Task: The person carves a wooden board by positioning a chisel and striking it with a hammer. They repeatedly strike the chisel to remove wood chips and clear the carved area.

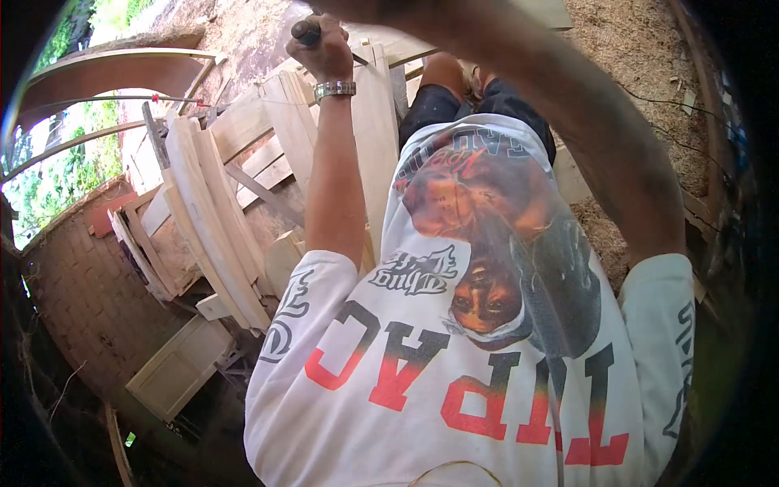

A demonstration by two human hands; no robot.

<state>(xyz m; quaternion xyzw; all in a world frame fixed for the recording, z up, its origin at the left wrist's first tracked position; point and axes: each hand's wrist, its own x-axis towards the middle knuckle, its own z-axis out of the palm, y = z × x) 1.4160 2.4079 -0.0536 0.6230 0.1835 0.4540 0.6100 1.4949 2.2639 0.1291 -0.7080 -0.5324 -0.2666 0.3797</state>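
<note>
Left fingers (pixel 315 53) wrapped round dark tool handle (pixel 306 32), its end protruding; right fingers unseen.

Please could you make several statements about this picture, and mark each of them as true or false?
1. The left hand grips a dark-handled tool. True.
2. The watch is on the right wrist. False: it is on the left.
3. The boards nearest the left hand are painted red. False: they are pale wood.
4. The right arm reaches up to the picture's top edge. True.
5. The shirt is plain black. False: it is white, with prints.
</note>
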